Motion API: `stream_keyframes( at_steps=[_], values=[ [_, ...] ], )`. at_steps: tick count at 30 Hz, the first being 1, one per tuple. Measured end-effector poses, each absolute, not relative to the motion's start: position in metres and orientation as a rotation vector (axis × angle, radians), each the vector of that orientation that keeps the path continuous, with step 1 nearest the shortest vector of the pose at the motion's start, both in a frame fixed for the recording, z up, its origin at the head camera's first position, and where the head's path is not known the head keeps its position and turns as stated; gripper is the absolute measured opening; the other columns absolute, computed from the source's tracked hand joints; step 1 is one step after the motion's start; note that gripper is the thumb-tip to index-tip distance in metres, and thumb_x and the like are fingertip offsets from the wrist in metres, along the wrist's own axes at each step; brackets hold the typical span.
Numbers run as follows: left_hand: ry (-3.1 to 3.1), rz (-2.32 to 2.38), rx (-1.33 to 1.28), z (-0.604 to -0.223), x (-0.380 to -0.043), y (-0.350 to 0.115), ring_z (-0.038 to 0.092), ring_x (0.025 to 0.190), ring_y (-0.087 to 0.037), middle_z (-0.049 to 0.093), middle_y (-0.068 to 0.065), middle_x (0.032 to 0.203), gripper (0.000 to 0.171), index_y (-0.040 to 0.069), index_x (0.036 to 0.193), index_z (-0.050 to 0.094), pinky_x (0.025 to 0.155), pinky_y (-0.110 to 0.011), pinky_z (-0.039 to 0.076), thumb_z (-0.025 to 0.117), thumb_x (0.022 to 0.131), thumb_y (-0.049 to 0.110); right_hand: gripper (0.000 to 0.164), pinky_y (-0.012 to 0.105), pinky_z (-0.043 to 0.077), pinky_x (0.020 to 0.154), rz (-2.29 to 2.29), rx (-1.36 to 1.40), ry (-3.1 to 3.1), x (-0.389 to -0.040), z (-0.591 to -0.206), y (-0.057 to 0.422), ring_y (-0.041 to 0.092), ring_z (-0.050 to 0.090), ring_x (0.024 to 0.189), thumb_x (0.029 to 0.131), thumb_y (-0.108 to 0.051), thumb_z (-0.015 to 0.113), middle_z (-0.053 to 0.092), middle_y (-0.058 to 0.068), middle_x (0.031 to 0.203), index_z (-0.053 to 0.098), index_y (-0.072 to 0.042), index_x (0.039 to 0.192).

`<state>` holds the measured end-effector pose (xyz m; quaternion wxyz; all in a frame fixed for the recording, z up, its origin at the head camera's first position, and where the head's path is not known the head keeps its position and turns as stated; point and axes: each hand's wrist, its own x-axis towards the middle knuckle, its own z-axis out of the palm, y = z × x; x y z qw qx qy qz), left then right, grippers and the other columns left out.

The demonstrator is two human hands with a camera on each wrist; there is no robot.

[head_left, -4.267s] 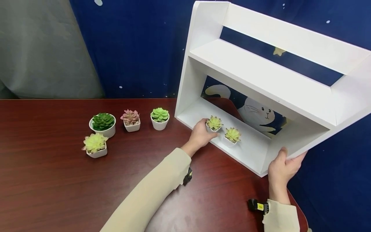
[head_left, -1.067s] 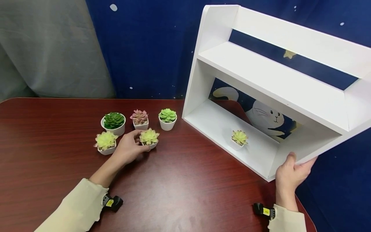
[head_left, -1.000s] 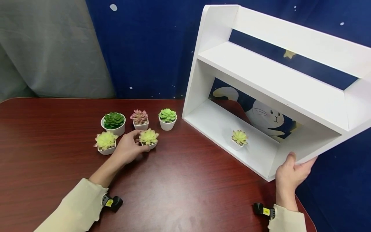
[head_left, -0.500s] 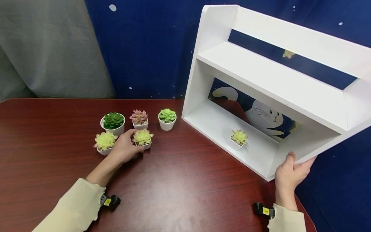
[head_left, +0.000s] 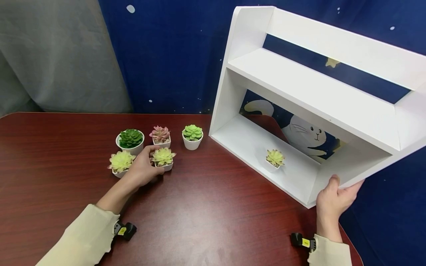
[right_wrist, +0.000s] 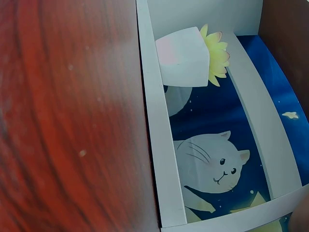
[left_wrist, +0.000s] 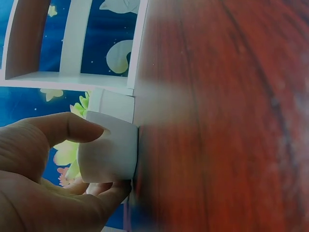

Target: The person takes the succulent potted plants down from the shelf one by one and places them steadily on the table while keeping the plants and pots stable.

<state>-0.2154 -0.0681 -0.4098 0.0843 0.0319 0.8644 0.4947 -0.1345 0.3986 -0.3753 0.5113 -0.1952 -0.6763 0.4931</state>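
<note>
My left hand [head_left: 143, 168] pinches the white square pot of a yellow-green succulent [head_left: 163, 157], thumb on the near side and fingers on the far side. In the left wrist view that pot [left_wrist: 108, 150] stands with its base at the tabletop. Just behind it sits a pink succulent [head_left: 160, 136]; left of my hand is another yellow-green succulent [head_left: 120, 162]. My right hand [head_left: 334, 199] grips the lower right side of a white shelf unit [head_left: 313, 98], thumb in front, the other fingers partly hidden. One more yellow-green succulent [head_left: 274, 159] stands on the lower shelf.
A dark green succulent [head_left: 130, 139] in a round pot and a bright green succulent [head_left: 192, 136] are toward the table's back edge. The shelf stands angled at the right of the dark red table [head_left: 213, 221]. Behind hangs a blue curtain [head_left: 166, 55].
Earlier the left hand held its succulent on the lower shelf beside the other one. That succulent is now on the table, shifted slightly left over the last second. The right hand stays on the shelf.
</note>
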Motion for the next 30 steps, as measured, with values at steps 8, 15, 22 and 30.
stream_keyframes(
  at_steps=[8, 15, 22, 30],
  values=[
    [2.625, 1.540, 0.144, -0.404, -0.212, -0.065, 0.039, 0.141, -0.047, 0.037, -0.034, 0.152, 0.100, -0.002, 0.159, 0.016, 0.117, -0.059, 0.034, 0.078, 0.080, 0.008, 0.064, 0.022, 0.038, 0.107, 1.202, -0.459, -1.618, -0.133, -0.373, 0.396, 0.013, 0.053, 0.127, 0.092, -0.002, 0.045, 0.057, 0.008, 0.146, 0.042, -0.021, 0.153],
    [2.774, 1.506, 0.197, -0.394, -0.204, -0.061, 0.040, 0.138, -0.045, 0.040, -0.032, 0.149, 0.098, 0.000, 0.157, 0.023, 0.114, -0.060, 0.034, 0.081, 0.080, 0.012, 0.064, 0.023, 0.038, 0.108, 1.222, -0.437, -1.612, -0.134, -0.375, 0.398, 0.015, 0.052, 0.129, 0.092, -0.001, 0.044, 0.056, 0.007, 0.146, 0.042, -0.021, 0.153],
    [2.830, 1.621, 0.204, -0.377, -0.193, -0.046, 0.035, 0.145, -0.042, 0.033, -0.028, 0.157, 0.090, 0.003, 0.158, 0.025, 0.117, -0.062, 0.031, 0.078, 0.086, 0.017, 0.064, 0.023, 0.037, 0.108, 1.219, -0.435, -1.611, -0.133, -0.369, 0.393, 0.014, 0.052, 0.128, 0.092, -0.001, 0.044, 0.056, 0.008, 0.146, 0.042, -0.020, 0.153],
    [2.833, 1.674, 0.288, -0.368, -0.186, -0.018, 0.038, 0.146, -0.035, 0.040, -0.017, 0.157, 0.079, 0.009, 0.154, 0.035, 0.117, -0.059, 0.033, 0.076, 0.088, 0.017, 0.064, 0.023, 0.037, 0.108, 1.203, -0.461, -1.634, -0.134, -0.374, 0.398, 0.013, 0.052, 0.128, 0.093, -0.002, 0.044, 0.056, 0.007, 0.145, 0.041, -0.021, 0.153]
  ],
)
